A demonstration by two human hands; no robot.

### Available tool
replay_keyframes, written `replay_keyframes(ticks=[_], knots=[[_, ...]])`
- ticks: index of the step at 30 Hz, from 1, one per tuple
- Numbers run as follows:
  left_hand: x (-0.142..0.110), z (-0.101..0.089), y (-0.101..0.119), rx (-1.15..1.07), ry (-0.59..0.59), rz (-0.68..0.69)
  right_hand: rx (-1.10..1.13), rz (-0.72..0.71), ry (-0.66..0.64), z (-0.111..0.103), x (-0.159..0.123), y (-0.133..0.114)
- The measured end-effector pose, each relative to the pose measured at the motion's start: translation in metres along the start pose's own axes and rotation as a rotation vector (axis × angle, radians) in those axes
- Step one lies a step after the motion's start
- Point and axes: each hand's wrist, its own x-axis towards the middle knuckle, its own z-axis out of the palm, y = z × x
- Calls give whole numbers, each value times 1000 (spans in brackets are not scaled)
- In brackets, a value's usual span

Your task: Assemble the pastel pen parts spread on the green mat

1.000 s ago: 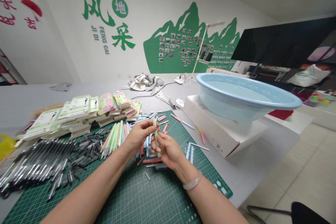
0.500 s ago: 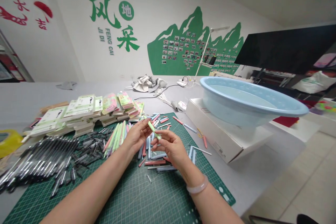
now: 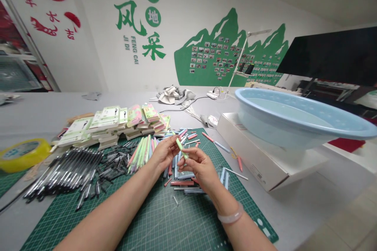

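A light green pen (image 3: pixel 179 144) is held at a slant between my two hands, over the green cutting mat (image 3: pixel 153 215). My left hand (image 3: pixel 165 150) pinches its upper end with thumb and fingertips. My right hand (image 3: pixel 198 163) closes on its lower end. Beneath the hands lie loose blue and red pen parts (image 3: pixel 180 183), partly hidden by the fingers. Left of my left hand rests a bundle of finished-looking green and pink pens (image 3: pixel 143 153). Black pen caps or parts (image 3: pixel 114 160) and a row of clear black-tipped pens (image 3: pixel 66 170) lie farther left.
Stacked small boxes (image 3: pixel 108 121) stand behind the pens. A yellow tape roll (image 3: pixel 28 155) sits at the left. On the right, a large blue basin (image 3: pixel 282 137) rests on a white box (image 3: pixel 244 145). Grey-white cloth gloves (image 3: pixel 173 96) and a cable lie at the back.
The view has turned a little to the left, so everything appears farther right. Both hands still hold the green pen, in nearly the same pose.
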Motion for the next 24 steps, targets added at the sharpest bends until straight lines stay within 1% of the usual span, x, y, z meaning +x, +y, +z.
replay_keyframes(ticks=[2, 6, 12, 14, 17, 20, 22, 24], knots=[[0, 0, 1, -3, 7, -1, 11, 5, -19, 1, 0, -2], [-2, 2, 3, -9, 14, -21, 34, 6, -102, 4, -2, -7], [-4, 6, 3, 11, 29, -50, 27, 3, -121, 7, -2, -11], [-3, 3, 11, 60, 29, -45, 12, 21, -126, 5, -2, -11], [0, -4, 34, 243, 32, 30, -26, 49, -100, 4, -1, -11], [2, -10, 56, 375, 98, 86, -65, 52, -74, 6, -1, -12], [1, -9, 59, 413, 86, 85, -64, 48, -77, 9, -1, -12], [-1, -4, 55, 437, 48, 78, -59, 44, -81, 11, -1, -12]])
